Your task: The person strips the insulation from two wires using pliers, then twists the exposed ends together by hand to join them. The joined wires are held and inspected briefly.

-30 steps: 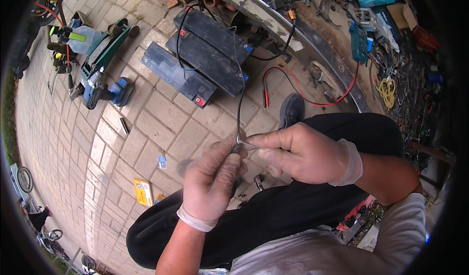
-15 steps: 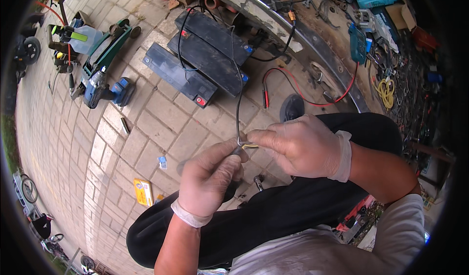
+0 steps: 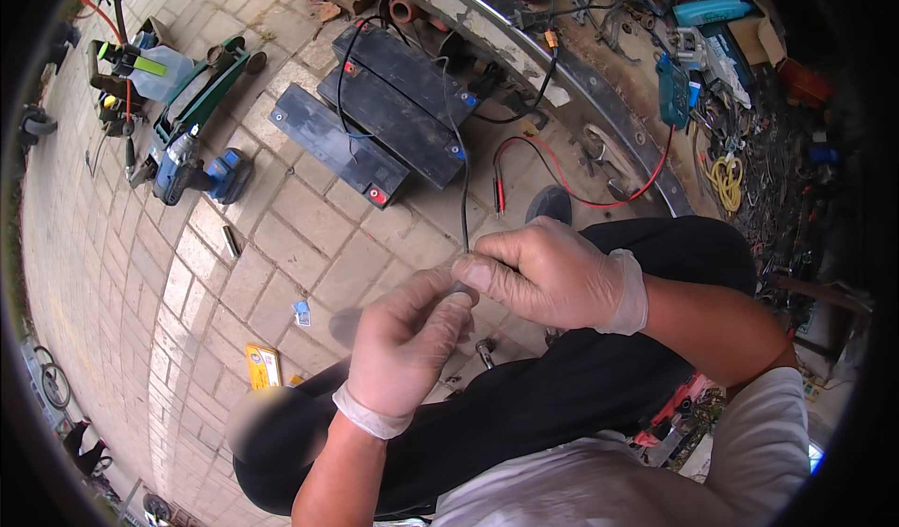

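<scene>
A black cable (image 3: 465,208) runs from the dark batteries (image 3: 393,105) down to my hands, where its end is mostly hidden by fingers. My left hand (image 3: 403,349), in a translucent glove, is closed round the cable's end and a small dark piece. My right hand (image 3: 552,279), gloved too, pinches at the same end just above the left thumb. The batteries lie on the pavers beyond my hands, with red and blue terminals. Red and black test probes (image 3: 498,194) lie to their right.
A blue cordless drill (image 3: 183,171), green tool (image 3: 192,96) and sprayer bottle (image 3: 164,73) lie at left. A small yellow box (image 3: 262,366) is near my left knee. A metal ledge (image 3: 609,96) with a teal meter (image 3: 672,91), yellow cord (image 3: 726,185) and clutter runs along the right.
My right hand has moved left and closed onto the cable's end beside my left thumb; the thin light piece seen between the hands earlier is now hidden under the fingers.
</scene>
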`<act>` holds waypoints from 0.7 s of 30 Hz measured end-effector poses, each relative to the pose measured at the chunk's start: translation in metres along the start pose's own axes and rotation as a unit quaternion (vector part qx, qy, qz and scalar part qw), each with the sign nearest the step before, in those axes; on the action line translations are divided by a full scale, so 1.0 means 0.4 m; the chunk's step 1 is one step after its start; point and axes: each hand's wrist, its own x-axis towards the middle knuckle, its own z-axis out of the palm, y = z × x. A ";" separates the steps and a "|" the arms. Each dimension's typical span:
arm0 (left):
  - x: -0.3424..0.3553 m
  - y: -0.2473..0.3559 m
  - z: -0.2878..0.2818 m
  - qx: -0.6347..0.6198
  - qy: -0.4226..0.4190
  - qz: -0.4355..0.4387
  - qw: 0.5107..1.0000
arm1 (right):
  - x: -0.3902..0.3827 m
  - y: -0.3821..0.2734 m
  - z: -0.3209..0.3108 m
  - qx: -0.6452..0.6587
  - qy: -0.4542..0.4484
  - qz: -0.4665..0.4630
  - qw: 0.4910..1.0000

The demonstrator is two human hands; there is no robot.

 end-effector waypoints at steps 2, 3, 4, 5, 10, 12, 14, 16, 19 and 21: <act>-0.004 -0.001 0.002 0.006 -0.002 0.019 1.000 | 0.003 0.007 0.003 0.075 -0.004 0.004 0.997; -0.006 -0.001 0.001 0.006 -0.001 0.025 1.000 | 0.004 0.009 0.004 0.109 -0.018 0.024 0.994; -0.008 -0.001 0.001 0.002 -0.004 0.021 1.000 | 0.001 0.010 0.002 0.141 -0.032 0.044 0.988; -0.008 -0.002 0.000 -0.003 -0.007 0.016 1.000 | -0.001 0.009 0.002 0.159 -0.039 0.059 0.985; -0.009 -0.010 -0.001 -0.058 0.003 0.034 0.998 | -0.016 -0.006 0.001 0.221 -0.064 0.092 0.969; -0.012 -0.011 -0.002 -0.075 -0.005 0.038 0.996 | -0.019 -0.012 0.004 0.249 -0.070 0.094 0.961; -0.014 -0.010 -0.004 -0.071 -0.003 0.042 0.997 | -0.019 -0.017 0.005 0.268 -0.074 0.095 0.956; -0.015 -0.009 -0.005 -0.072 -0.007 0.047 0.996 | -0.020 -0.021 0.005 0.276 -0.078 0.092 0.954; -0.016 -0.007 -0.006 -0.067 -0.010 0.051 0.996 | -0.027 -0.021 0.001 0.284 -0.080 0.112 0.949; -0.018 -0.006 -0.007 -0.071 -0.018 0.045 0.996 | -0.030 -0.016 0.003 0.297 -0.083 0.110 0.945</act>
